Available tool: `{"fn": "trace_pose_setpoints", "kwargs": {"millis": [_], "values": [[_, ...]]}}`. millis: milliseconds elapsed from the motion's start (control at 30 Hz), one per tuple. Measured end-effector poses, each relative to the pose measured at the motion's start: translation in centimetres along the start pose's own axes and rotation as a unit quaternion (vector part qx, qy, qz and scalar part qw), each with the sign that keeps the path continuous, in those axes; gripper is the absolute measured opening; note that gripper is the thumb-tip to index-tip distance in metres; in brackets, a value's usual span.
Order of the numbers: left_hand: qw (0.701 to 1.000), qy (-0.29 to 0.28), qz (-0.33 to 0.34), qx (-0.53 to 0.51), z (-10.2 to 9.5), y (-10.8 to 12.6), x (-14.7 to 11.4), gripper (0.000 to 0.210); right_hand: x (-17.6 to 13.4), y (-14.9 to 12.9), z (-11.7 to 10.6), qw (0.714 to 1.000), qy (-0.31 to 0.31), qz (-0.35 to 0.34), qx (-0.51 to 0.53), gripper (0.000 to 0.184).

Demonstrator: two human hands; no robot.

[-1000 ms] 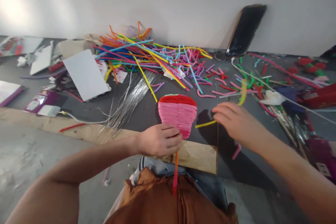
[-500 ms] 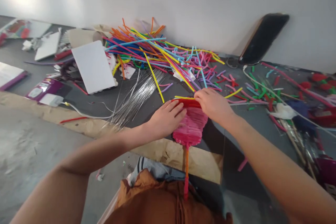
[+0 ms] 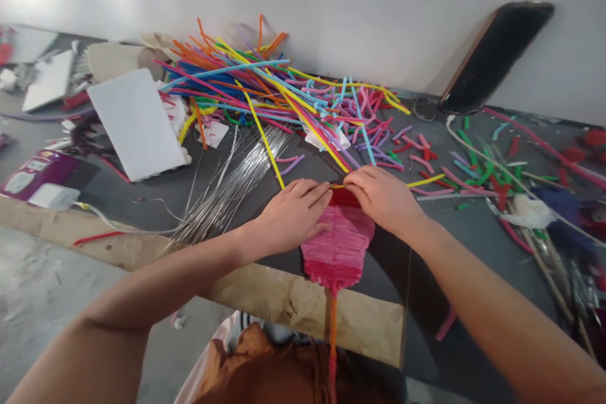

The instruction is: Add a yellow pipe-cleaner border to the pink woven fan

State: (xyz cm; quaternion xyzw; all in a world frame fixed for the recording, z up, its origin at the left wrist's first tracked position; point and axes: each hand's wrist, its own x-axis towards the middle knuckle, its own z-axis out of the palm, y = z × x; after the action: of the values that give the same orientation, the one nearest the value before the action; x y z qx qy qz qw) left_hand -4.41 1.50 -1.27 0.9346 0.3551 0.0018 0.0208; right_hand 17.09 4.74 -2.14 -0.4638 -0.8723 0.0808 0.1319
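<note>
A flat pink and red piece made of rows of pipe cleaners (image 3: 337, 243) lies on the dark table, with an orange pipe-cleaner stem (image 3: 333, 315) running down towards my body. Along its red far edge goes a yellow pipe cleaner (image 3: 337, 187). My left hand (image 3: 296, 211) is closed on the left part of this yellow strand, its fingers over the piece's upper left corner. At the upper right corner, my right hand (image 3: 386, 199) pinches the same strand, whose free end sticks out to the right. The fingertips' undersides are hidden.
Behind my hands spreads a heap of coloured pipe cleaners (image 3: 237, 82). Thin metal wires (image 3: 237, 183) lie to the left, near a white card (image 3: 137, 123) and a purple box (image 3: 42, 173). A phone (image 3: 497, 57) leans against the wall; cut scraps (image 3: 473, 151) lie below it.
The yellow pipe cleaner, whose left end showed beyond my left fingers, now sits along the red edge with my left fingers over it. The view has shifted slightly.
</note>
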Motion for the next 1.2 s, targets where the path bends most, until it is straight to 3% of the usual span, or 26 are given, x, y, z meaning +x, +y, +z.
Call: {"fn": "trace_pose_setpoints", "kwargs": {"millis": [200,367,600,933,1200], "values": [[1.000,-0.007,0.001,0.016,-0.8,-0.3,0.2,0.058,-2.5,0.9,-0.7,0.999,0.041,0.027,-0.005,0.022],[0.999,-0.024,0.015,0.038,-1.7,0.1,1.7,0.060,-4.1,0.6,-0.8,0.997,0.039,0.058,-0.020,0.027],[0.998,-0.043,-0.011,0.055,-2.3,1.5,3.5,0.060,-4.0,-0.6,-1.0,0.990,0.038,0.135,-0.026,0.023],[0.998,-0.035,-0.030,0.047,-2.2,1.8,3.4,0.061,-5.7,-3.1,-0.2,0.985,-0.004,0.121,-0.127,0.034],[0.998,-0.035,-0.028,0.039,-2.0,0.9,3.8,0.057,-4.5,-3.2,-0.5,0.980,-0.021,0.180,-0.086,0.032]]}}
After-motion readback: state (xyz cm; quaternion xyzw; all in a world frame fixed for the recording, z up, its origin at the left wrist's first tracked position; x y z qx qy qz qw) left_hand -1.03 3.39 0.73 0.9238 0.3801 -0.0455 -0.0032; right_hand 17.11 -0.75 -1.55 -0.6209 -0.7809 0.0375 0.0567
